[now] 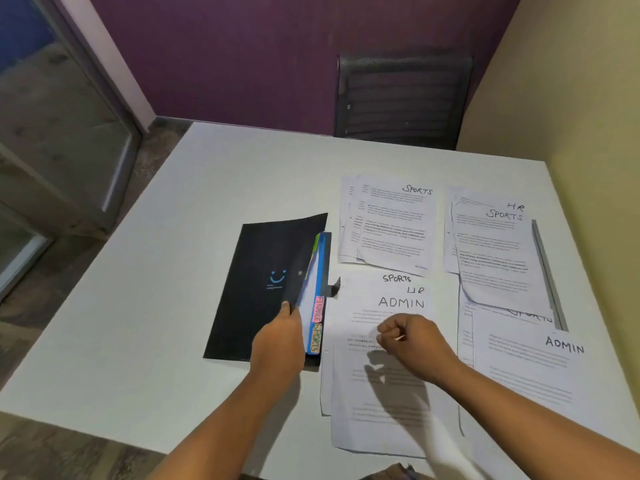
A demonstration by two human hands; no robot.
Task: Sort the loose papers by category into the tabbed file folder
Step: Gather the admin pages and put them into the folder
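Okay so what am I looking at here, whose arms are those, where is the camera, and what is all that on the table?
No machine here: a person's two bare arms, filmed by one camera worn on their head, looking down. On the white table lies a black folder with tabs reading FINANCE and SPORTS. Beside it lie loose papers marked SPORTS, HR or ADMIN. The left hand grips the folder's cover. The right hand is curled over an ADMIN sheet; whether it pinches anything is unclear.
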